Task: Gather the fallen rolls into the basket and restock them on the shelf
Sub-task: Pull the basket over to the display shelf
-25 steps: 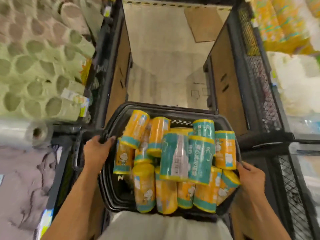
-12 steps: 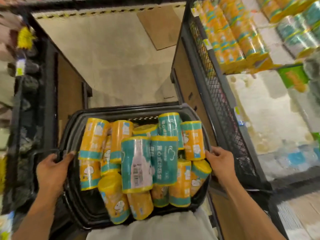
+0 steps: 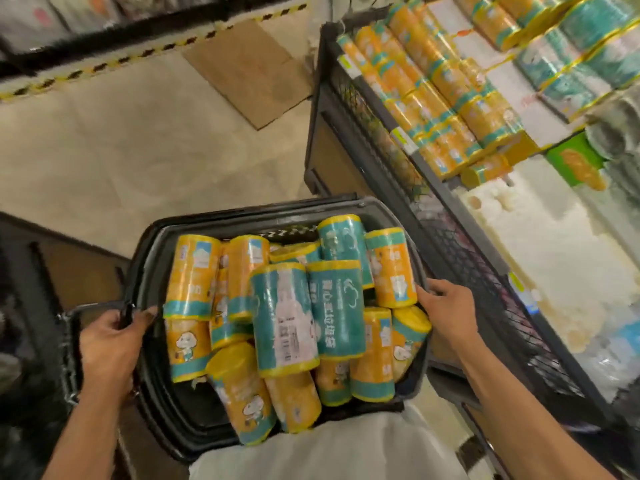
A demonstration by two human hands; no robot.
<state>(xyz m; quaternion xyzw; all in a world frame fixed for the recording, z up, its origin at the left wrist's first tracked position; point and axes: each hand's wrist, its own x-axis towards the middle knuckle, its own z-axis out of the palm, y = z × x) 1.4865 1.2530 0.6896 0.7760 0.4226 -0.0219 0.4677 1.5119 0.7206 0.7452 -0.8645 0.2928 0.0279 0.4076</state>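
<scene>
Left hand (image 3: 107, 341) fingers (image 3: 147, 311) curl round the basket (image 3: 242, 216) rim; right hand (image 3: 446, 313) grips the other side. Rolls (image 3: 284, 323) fill the basket. Gathering looks done; next, move rolls to the shelf (image 3: 398, 133) right of it.

Pale clothing (image 3: 329, 452) at bottom centre hides the near rim of the dark plastic basket (image 3: 187, 407). Print on the yellow and teal wrapped rolls (image 3: 284, 317) is blurred. The black wire shelf (image 3: 485, 271) runs off the right edge.
</scene>
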